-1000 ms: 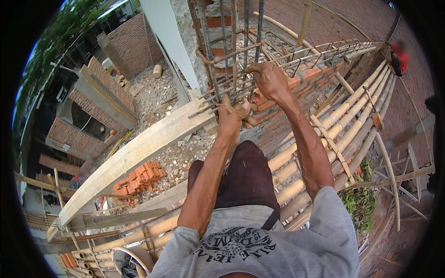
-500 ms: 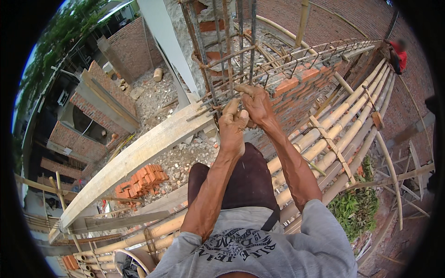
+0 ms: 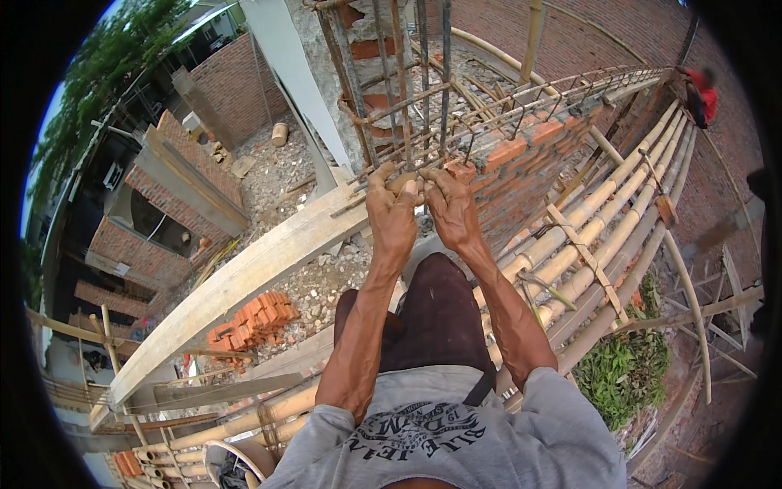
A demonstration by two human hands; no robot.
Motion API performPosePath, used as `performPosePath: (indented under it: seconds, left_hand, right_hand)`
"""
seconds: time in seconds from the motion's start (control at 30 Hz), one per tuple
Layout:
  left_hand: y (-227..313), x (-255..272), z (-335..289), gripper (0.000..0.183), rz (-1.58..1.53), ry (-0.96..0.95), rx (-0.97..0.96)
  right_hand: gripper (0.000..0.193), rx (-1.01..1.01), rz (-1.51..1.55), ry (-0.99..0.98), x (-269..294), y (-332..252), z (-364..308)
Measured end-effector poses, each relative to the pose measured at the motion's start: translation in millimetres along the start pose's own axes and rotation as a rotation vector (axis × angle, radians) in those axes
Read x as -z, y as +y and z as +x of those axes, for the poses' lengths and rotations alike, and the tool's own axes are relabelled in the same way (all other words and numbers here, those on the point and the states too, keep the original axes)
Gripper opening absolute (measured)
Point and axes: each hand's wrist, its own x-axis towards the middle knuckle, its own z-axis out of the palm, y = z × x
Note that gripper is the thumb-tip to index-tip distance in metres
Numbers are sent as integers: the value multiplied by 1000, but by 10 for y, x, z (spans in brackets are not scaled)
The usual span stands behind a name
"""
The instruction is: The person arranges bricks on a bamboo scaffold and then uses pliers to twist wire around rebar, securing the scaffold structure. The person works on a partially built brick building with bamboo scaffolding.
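My left hand [image 3: 392,213] and my right hand [image 3: 453,210] are side by side at the foot of a column of upright steel reinforcing bars [image 3: 445,77]. Both have curled fingers, with thumbs and fingertips close together around the lower horizontal bars. Whatever they pinch is hidden by the fingers. A long cage of thin steel bars [image 3: 533,99] runs off to the far right along the top of a red brick wall [image 3: 529,155]. Just left of my left hand, bar ends lie over a pale, curved-looking beam [image 3: 244,273].
Bamboo poles [image 3: 607,220] form a scaffold at right, with a tool [image 3: 544,287] lying on them. A brick stack [image 3: 254,320] stands on rubble below left. A bucket [image 3: 236,463] is at the lower left. Another person in red [image 3: 702,96] is at far right.
My left hand has shifted slightly left and up. My right hand has come down a little, so the two, staggered before, are now level beside each other.
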Motion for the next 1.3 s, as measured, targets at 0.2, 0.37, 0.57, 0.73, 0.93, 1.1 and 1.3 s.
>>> performPosePath:
  seconds: [0.2, 0.37, 0.57, 0.73, 0.93, 1.1, 1.3]
  left_hand:
    - [-164, 5, -9, 47, -12, 3, 21]
    - [-214, -41, -32, 47, -103, 34, 71]
    - [-288, -98, -60, 46, -253, 77, 54]
    - [-283, -142, -133, 33, -241, 111, 156]
    - [-197, -288, -225, 35, -222, 79, 336]
    - [-246, -228, -252, 24, -124, -2, 302]
    - [-381, -185, -244, 16, 34, -45, 167]
  right_hand:
    - [33, -320, 177, -184, 167, 155, 23]
    - [29, 156, -402, -112, 136, 93, 133]
    - [25, 215, -430, -87, 50, -20, 205]
    - [19, 199, -478, -71, 11, 31, 230]
    - [18, 243, -596, -98, 56, 54, 267]
    - [21, 154, -408, -206, 109, -56, 381]
    - [23, 241, -609, -128, 24, -175, 215]
